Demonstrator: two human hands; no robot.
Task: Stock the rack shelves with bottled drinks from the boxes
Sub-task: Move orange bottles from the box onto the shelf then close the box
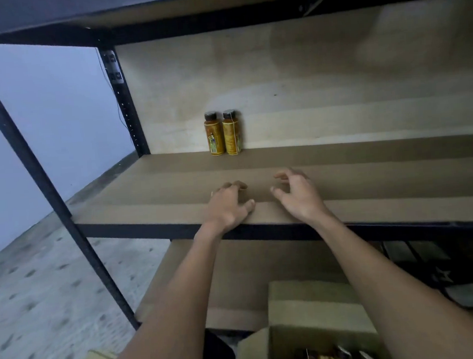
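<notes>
Left hand [229, 205] and right hand [299, 195], both empty with fingers loosely curled, sit at the near edge of the brown shelf board [145, 192]; two small amber black-capped bottles [215, 137] stand far back, judged light, rigid and smooth, best gripped mid-body.

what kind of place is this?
Likely a stockroom or storeroom: a black metal rack with brown board shelves, two orange black-capped drink bottles on it, and an open cardboard box of more bottles below.

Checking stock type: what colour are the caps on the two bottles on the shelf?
Black caps; the head view shows them best.
</notes>
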